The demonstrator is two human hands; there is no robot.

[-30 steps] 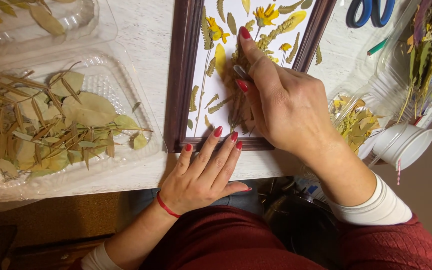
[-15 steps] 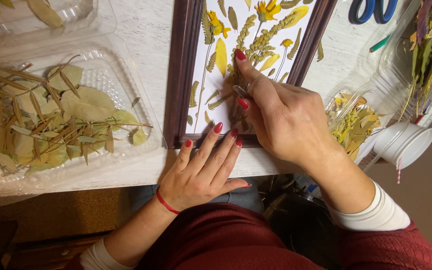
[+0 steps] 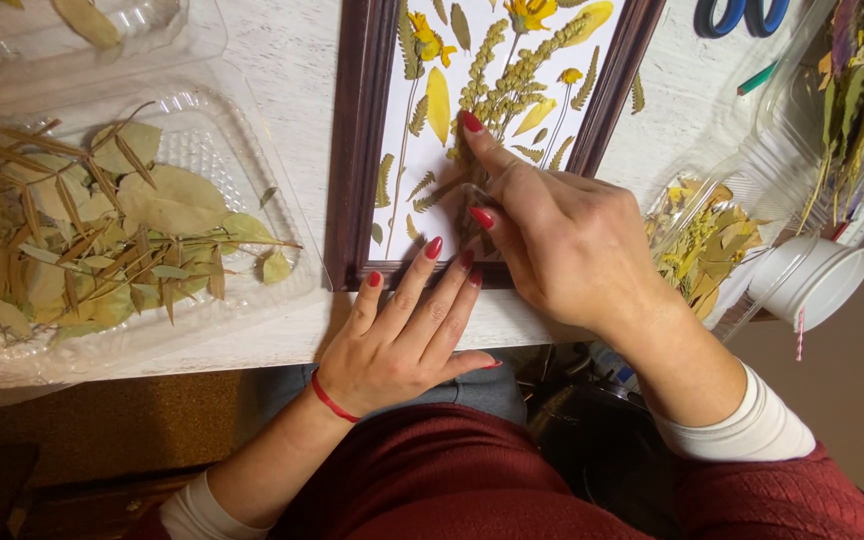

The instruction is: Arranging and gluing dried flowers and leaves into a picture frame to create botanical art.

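- What is different from a moment ago?

- The right hand (image 3: 572, 240) has slid a little way up the white sheet. Its pointing finger now sits higher on the dried flower stalk (image 3: 497, 85). The left hand (image 3: 402, 330) has not moved.

- So what does that tell you?

- I think the stalk is being pressed flat, bit by bit, from the bottom up.

- Where is the stalk?

- Inside the dark wooden frame (image 3: 357, 150), on the white paper, between a yellow leaf (image 3: 438, 105) and small ferns.

- Which way does it point?

- Its long side runs up and down the picture. It leans a bit right at the top, away from the person.

- What are the hands doing?

- The right one is narrow, fingers pinched down on the stalk. The left one lies flat and wide, holding nothing, fingertips on the frame's bottom edge.

- Anything else near?

- A clear tray of dry leaves (image 3: 102, 240) sits to the left.
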